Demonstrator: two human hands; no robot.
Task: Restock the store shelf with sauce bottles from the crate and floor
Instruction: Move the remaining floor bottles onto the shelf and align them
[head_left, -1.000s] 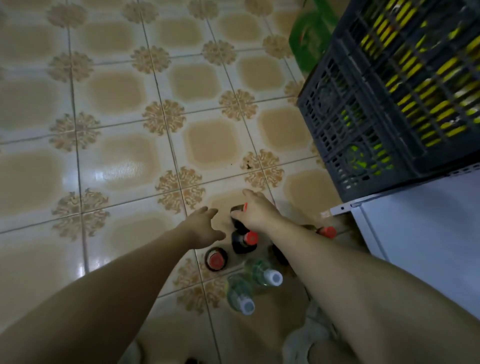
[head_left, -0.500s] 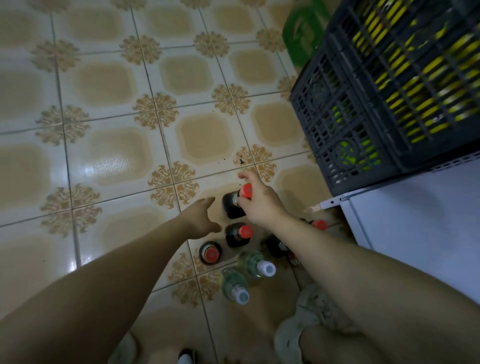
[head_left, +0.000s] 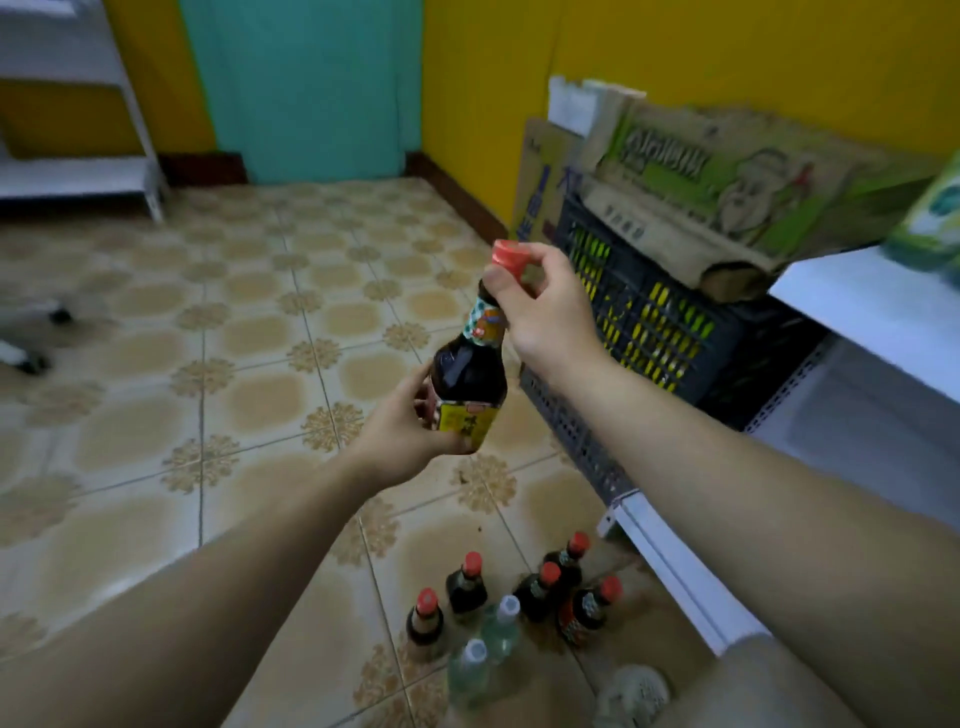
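Raised the dark sauce bottle (head_left: 470, 379) off the tiled floor (head_left: 234, 395) since a second earlier. Held it in mid-air left of the dark crate (head_left: 660, 322), long axis near vertical, red cap (head_left: 506, 256) up and leaning slightly right. Pinched the cap with right hand (head_left: 543, 317) fingers; wrapped left hand (head_left: 397, 441) fingers round the labelled base, previously spread and empty. Left five red-capped bottles (head_left: 467, 584) and two clear bottles (head_left: 501, 631) standing below.

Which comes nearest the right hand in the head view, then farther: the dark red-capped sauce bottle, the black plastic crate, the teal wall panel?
1. dark red-capped sauce bottle: pinched at its cap by the right hand.
2. black plastic crate: just behind the hand, to its right.
3. teal wall panel: far across the floor, upper left.
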